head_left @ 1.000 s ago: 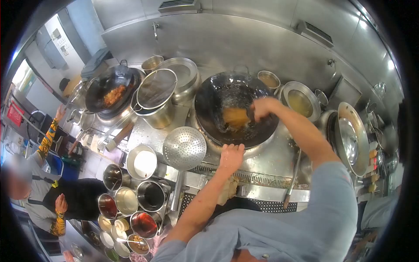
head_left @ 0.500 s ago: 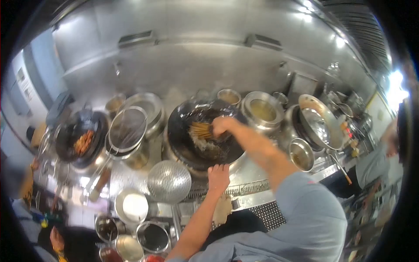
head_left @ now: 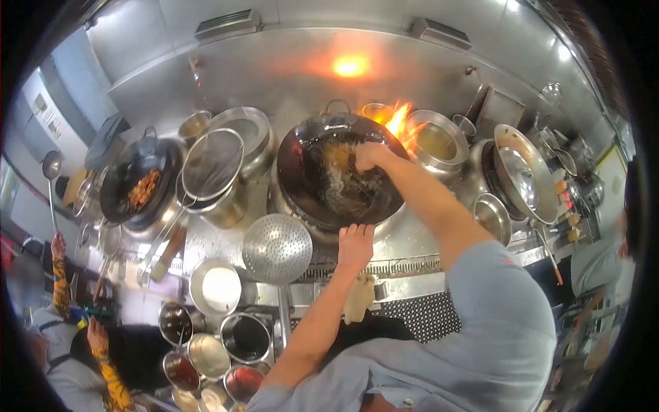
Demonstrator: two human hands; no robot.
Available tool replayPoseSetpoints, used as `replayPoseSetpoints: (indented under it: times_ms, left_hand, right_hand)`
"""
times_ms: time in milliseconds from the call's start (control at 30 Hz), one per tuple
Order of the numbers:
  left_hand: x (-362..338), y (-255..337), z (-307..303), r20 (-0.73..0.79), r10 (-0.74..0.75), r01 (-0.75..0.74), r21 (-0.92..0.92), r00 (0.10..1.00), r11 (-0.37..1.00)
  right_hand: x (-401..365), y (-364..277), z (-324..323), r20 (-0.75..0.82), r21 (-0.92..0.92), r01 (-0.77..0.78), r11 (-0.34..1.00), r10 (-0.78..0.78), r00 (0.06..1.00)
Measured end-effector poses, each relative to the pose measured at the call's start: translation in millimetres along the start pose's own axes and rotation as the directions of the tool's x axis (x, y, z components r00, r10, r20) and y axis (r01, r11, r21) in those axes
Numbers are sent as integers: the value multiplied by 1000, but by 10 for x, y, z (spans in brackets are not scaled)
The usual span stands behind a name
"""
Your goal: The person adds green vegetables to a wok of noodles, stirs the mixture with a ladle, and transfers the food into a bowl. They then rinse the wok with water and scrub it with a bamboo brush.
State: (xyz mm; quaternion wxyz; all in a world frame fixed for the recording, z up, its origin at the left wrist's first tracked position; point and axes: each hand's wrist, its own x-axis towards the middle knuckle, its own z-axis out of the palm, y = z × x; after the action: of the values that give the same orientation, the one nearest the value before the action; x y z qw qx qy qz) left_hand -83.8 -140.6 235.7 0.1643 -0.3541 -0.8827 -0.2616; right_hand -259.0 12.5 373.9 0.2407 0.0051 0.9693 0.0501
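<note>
In the middle of the head view stands a dark wok (head_left: pixel 302 189) with murky liquid pooled in its bottom. My right hand (head_left: pixel 371 156) reaches inside, closed around a bamboo wok brush (head_left: pixel 338 158) whose bristles press on the wok's inner wall. At the near rim, my left hand (head_left: pixel 355 247) has its fingers curled over the edge, gripping the wok. A beige cloth (head_left: pixel 359 299) hangs just below my left wrist. Orange flames (head_left: pixel 399 127) rise beside the wok's back right edge.
A perforated ladle (head_left: pixel 277 248) lies left of my left forearm, above several sauce pots (head_left: pixel 246 338). Another wok (head_left: pixel 120 175) holds reddish food; a wire strainer (head_left: pixel 213 165) sits beside it. A large pan (head_left: pixel 525 175) leans at right. A co-worker's hand (head_left: pixel 58 245) raises a ladle (head_left: pixel 51 165) at far left.
Flames have flared up behind the wok, with a glow on the back wall. The brush has moved up the wok's far wall. A co-worker's ladle now shows at left; the camera view has shifted.
</note>
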Motion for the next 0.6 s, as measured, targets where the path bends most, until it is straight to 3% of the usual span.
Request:
replayPoseSetpoints:
  times_ms: [33,100,200,300,367,433,500,600]
  left_hand:
    - [3,29,-1,2,3,-3,2,1000,1000]
    - [22,52,10,1,-23,23,1,1000,1000]
    - [17,64,42,-27,-37,37,-4,999,999]
    - [43,74,38,-5,-40,40,31,999,999]
    - [52,103,43,-37,-47,48,38,998,998]
    - [74,102,60,-74,-46,50,49,996,998]
    - [92,119,88,-118,-45,51,47,992,998]
    - [73,105,98,-111,-26,35,87,993,996]
  right_hand:
    - [69,-135,88,-132,133,-59,989,76,988]
    - [-67,-268,308,-190,102,-11,995,31,981]
    - [-531,-104,675,-122,53,96,994,-89,989]
    - [-1232,323,429,18,-98,117,988,-115,993]
    - [-873,798,275,96,-285,102,953,-78,992]
    - [-382,924,50,-26,-249,-1,968,-6,1000]
    - [243,729,95,-147,-42,-7,999,1,989]
    - [189,141,443,-157,164,80,983,-54,986]
